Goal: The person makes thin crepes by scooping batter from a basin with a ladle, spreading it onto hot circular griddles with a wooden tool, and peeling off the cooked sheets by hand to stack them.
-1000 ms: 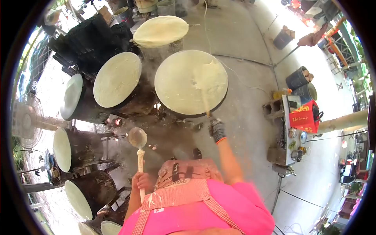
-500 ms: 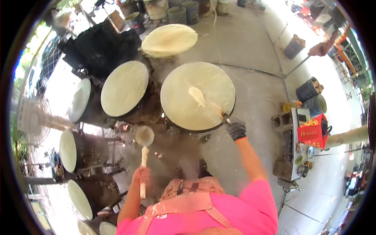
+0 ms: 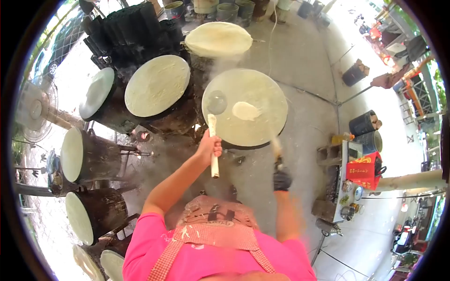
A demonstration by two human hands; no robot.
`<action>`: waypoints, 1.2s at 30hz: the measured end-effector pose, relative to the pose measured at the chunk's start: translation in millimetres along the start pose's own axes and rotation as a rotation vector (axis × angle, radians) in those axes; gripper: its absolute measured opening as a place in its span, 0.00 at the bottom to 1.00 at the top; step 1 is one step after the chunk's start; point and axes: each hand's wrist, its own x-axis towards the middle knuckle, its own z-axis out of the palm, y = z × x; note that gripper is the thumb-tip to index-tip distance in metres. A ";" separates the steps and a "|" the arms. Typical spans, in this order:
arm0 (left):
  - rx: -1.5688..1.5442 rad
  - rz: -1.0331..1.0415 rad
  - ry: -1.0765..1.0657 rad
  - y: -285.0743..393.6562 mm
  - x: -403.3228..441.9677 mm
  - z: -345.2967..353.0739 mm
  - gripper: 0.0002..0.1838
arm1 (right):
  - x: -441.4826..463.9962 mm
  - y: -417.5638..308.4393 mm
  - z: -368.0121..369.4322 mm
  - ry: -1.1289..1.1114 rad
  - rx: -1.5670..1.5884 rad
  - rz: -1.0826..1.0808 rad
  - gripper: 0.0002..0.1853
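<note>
My bare left hand point(image 3: 209, 147) is wrapped round the pale handle of a round ladle point(image 3: 217, 102), whose bowl is over the left part of the central round griddle point(image 3: 243, 133). A thin pale layer covers this griddle, with a thicker oval patch of batter point(image 3: 246, 111) near its middle. On my right hand point(image 3: 282, 180) is a dark glove. It grips the handle of a spreading tool point(image 3: 276, 144) at the griddle's lower right edge; the tool's far end is blurred by motion.
More coated round griddles stand at the back point(image 3: 218, 39), upper left point(image 3: 157, 86) and down the left side point(image 3: 72, 154). Dark stacked cylinders point(image 3: 129, 30) are behind them. On the right is a narrow table point(image 3: 341, 199) with a red bag point(image 3: 363, 171); buckets point(image 3: 363, 122) stand beyond.
The ladle in my left hand has moved forward over the central griddle. My right hand has drawn back toward me with its tool. An oval batter patch now lies near the griddle's middle.
</note>
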 end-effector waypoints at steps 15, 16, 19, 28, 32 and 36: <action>-0.560 -0.472 -0.274 27.3 -101.0 -167.1 0.04 | -122.2 -139.3 -0.2 0.252 0.225 -0.445 0.22; -0.649 -0.478 -0.331 34.0 -104.4 -179.4 0.03 | -123.8 -151.7 3.2 0.238 0.265 -0.474 0.22; -0.876 -0.476 -0.417 49.3 -118.1 -206.2 0.03 | -116.9 -182.3 17.2 0.093 0.278 -0.540 0.22; -0.918 0.075 -0.147 76.8 -163.0 -279.5 0.04 | -61.6 -300.7 74.0 -0.004 0.488 -0.910 0.13; -0.889 0.328 -0.129 66.3 -198.5 -314.0 0.10 | -46.9 -390.7 92.1 -0.259 0.509 -0.917 0.12; -0.920 0.504 0.010 57.0 -255.2 -336.9 0.20 | -76.7 -495.2 63.6 -0.538 0.452 -1.238 0.16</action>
